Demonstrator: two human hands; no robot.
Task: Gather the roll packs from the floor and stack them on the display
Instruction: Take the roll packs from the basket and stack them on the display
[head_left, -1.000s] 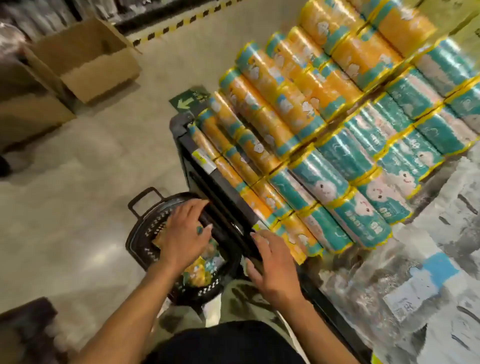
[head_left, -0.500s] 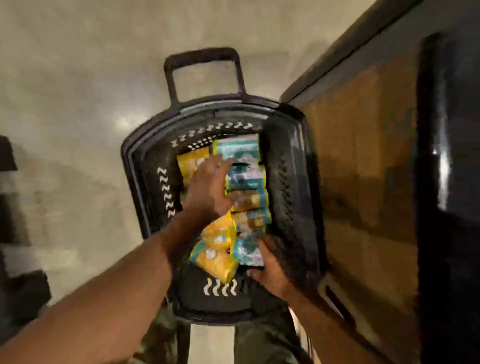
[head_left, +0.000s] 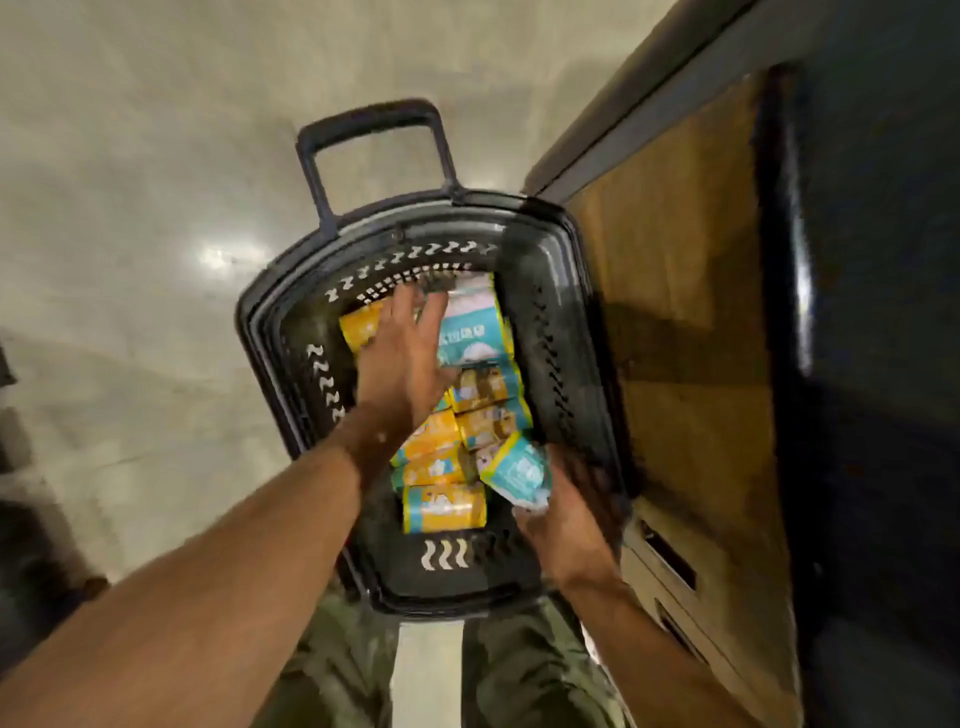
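A black plastic basket (head_left: 270, 332) with a pull handle (head_left: 371, 117) stands on the floor below me. Inside lie several roll packs, a teal strip (head_left: 475, 332) along the right wall and yellow ones (head_left: 441, 506) beside it. My left hand (head_left: 402, 358) reaches into the far end of the basket with fingers spread, over the yellow and teal packs. My right hand (head_left: 563, 519) holds the near end of the teal strip (head_left: 517, 470) at the basket's near right corner. The display's stacked top is out of view.
The dark base of the display (head_left: 857, 364) with a brown panel (head_left: 691, 332) stands right against the basket's right side. Pale polished floor (head_left: 130, 208) spreads to the left and beyond. My legs (head_left: 332, 670) straddle the basket's near edge.
One second ago my hands were at the display's front edge. My view has dropped to the basket. Since half a second ago my left hand has reached farther in and my right hand has lifted the strip's near end.
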